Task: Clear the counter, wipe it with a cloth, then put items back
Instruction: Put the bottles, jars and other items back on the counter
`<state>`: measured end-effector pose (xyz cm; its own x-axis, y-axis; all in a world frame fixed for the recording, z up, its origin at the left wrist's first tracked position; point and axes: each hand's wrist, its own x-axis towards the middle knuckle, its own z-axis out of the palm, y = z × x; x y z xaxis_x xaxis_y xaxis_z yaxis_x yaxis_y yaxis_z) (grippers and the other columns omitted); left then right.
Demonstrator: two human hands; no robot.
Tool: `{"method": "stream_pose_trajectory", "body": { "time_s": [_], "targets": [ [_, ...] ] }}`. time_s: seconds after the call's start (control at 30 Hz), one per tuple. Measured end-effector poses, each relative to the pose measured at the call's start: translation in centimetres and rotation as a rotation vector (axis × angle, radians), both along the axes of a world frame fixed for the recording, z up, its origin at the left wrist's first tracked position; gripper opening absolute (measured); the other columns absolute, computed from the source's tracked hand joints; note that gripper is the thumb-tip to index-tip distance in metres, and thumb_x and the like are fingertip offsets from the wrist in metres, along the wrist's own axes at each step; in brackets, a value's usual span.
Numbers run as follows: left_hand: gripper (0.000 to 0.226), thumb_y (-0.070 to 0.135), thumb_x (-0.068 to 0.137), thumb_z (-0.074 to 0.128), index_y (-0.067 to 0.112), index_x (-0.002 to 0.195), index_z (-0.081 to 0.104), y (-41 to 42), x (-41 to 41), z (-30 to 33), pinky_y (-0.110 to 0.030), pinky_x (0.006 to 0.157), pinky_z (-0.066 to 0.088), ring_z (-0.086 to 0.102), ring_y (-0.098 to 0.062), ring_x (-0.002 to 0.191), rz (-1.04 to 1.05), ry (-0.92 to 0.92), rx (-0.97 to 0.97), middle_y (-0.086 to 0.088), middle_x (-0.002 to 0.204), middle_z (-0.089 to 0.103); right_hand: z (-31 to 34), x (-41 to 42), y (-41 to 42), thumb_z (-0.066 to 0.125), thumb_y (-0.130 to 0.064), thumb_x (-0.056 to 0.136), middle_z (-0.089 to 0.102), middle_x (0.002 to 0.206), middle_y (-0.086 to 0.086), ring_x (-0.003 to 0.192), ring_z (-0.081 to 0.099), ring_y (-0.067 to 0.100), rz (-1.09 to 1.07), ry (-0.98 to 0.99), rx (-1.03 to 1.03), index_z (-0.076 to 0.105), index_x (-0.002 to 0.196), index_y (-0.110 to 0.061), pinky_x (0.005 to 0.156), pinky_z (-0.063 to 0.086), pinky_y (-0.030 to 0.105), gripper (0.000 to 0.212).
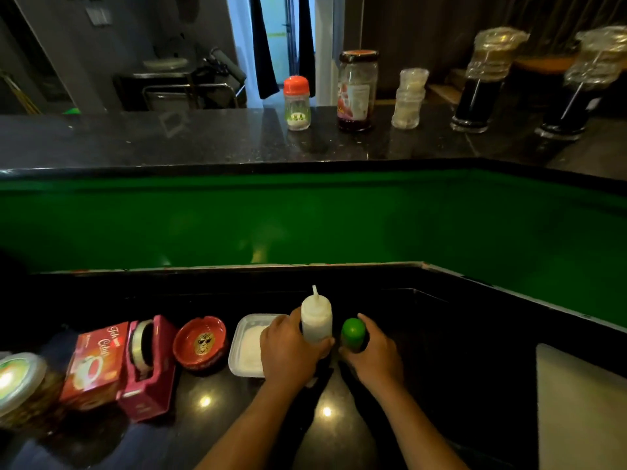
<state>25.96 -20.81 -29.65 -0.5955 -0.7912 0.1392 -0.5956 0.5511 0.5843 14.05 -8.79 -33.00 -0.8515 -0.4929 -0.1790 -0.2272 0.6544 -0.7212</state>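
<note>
On the dark lower counter (210,412) my left hand (288,351) is wrapped around a white squeeze bottle (316,317) with a thin nozzle, standing upright. Just to its right my right hand (376,357) grips a dark bottle with a green cap (353,330). A white plastic tub (246,347) of white powder sits right beside my left hand. Further left stand a red ashtray (200,344), a pink tape dispenser (149,368), a red tea box (96,361) and a lidded jar (20,385).
A green panel (305,215) rises behind the lower counter to a raised dark bar top (169,137). On it stand an orange-capped shaker (297,103), a jam jar (357,91), a clear grinder (409,98) and two wrapped dark bottles (481,83). A white board (580,408) lies at the right.
</note>
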Motion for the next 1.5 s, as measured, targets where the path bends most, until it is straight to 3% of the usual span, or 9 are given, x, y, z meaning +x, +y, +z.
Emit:
{"method": "stream_pose_trajectory", "body": {
  "time_s": [0.23,0.33,0.4,0.5,0.6,0.77,1.07,1.23,1.5],
  "targets": [
    [0.053,0.061,0.073,0.071,0.032,0.116,0.062,0.3,-0.7,0.7,-0.044,0.118,0.021,0.062,-0.012,0.106,0.015,0.023,0.006,0.011,0.101,0.071,-0.2,-0.8,0.3,0.083,-0.043,0.074,0.071,0.107,-0.003,0.097,0.067,0.024,-0.001,0.023,-0.046,0.063,0.118,-0.039,0.078,0.055,0.034,0.049],
    [0.050,0.058,0.071,0.072,0.031,0.112,0.062,0.3,-0.2,2.4,-0.042,0.113,0.032,0.065,-0.012,0.092,0.011,0.137,0.049,0.012,0.091,0.068,0.7,-0.9,1.1,0.084,-0.042,0.072,0.072,0.104,-0.003,0.096,0.068,0.023,-0.010,0.065,-0.099,0.065,0.116,-0.038,0.078,0.056,0.034,0.049],
    [0.053,0.062,0.067,0.070,0.034,0.111,0.060,0.3,0.7,4.3,-0.038,0.092,0.052,0.065,-0.009,0.088,0.002,0.240,0.135,0.014,0.095,0.067,2.1,-0.7,1.6,0.084,-0.043,0.070,0.072,0.102,-0.006,0.095,0.068,0.021,-0.030,0.104,-0.154,0.066,0.114,-0.038,0.077,0.055,0.032,0.048],
    [0.054,0.062,0.065,0.068,0.038,0.112,0.058,-0.2,2.9,7.7,-0.031,0.072,0.057,0.063,-0.002,0.087,-0.018,0.376,0.135,0.015,0.101,0.064,6.2,0.3,1.3,0.084,-0.041,0.071,0.071,0.094,-0.013,0.089,0.068,0.013,-0.034,0.174,-0.291,0.067,0.108,-0.038,0.075,0.054,0.028,0.041],
    [0.049,0.049,0.071,0.076,0.037,0.113,0.055,-2.2,5.2,12.3,-0.035,0.070,0.056,0.059,-0.002,0.084,0.000,0.457,0.059,0.015,0.099,0.057,12.0,2.2,-0.5,0.084,-0.036,0.073,0.068,0.091,-0.018,0.086,0.066,0.007,0.002,0.266,-0.423,0.066,0.107,-0.035,0.072,0.047,0.021,0.038],
    [0.050,0.047,0.075,0.076,0.027,0.118,0.058,-8.1,8.3,21.2,-0.038,0.071,0.054,0.061,-0.016,0.085,0.063,0.534,-0.074,0.005,0.099,0.058,21.0,5.0,-6.3,0.086,-0.047,0.060,0.069,0.101,-0.010,0.089,0.066,0.011,0.063,0.387,-0.571,0.059,0.111,-0.031,0.076,0.055,0.033,0.059],
    [0.054,0.054,0.077,0.072,0.023,0.119,0.061,-19.1,7.6,30.7,-0.035,0.075,0.052,0.066,-0.021,0.096,0.057,0.555,-0.150,0.000,0.110,0.069,32.6,5.4,-17.4,0.085,-0.049,0.063,0.072,0.090,-0.008,0.082,0.068,0.013,0.028,0.431,-0.729,0.065,0.096,-0.026,0.072,0.056,0.037,0.046],
    [0.061,0.056,0.080,0.071,0.021,0.127,0.054,-23.5,3.9,30.3,-0.043,0.080,0.052,0.062,-0.028,0.105,0.057,0.504,-0.149,-0.006,0.118,0.065,34.6,2.9,-23.2,0.082,-0.021,0.079,0.054,0.083,-0.014,0.083,0.056,0.012,0.037,0.366,-0.707,0.063,0.104,-0.021,0.058,0.035,0.015,0.032],
    [0.064,0.054,0.087,0.066,0.021,0.138,0.045,-27.3,-2.3,29.6,-0.039,0.080,0.046,0.059,-0.029,0.110,0.077,0.544,-0.110,-0.006,0.127,0.060,31.6,-1.4,-29.6,0.078,-0.031,0.082,0.064,0.098,-0.003,0.093,0.060,0.019,-0.013,0.363,-0.622,0.064,0.112,-0.022,0.076,0.038,0.027,0.034]
  ]
}}
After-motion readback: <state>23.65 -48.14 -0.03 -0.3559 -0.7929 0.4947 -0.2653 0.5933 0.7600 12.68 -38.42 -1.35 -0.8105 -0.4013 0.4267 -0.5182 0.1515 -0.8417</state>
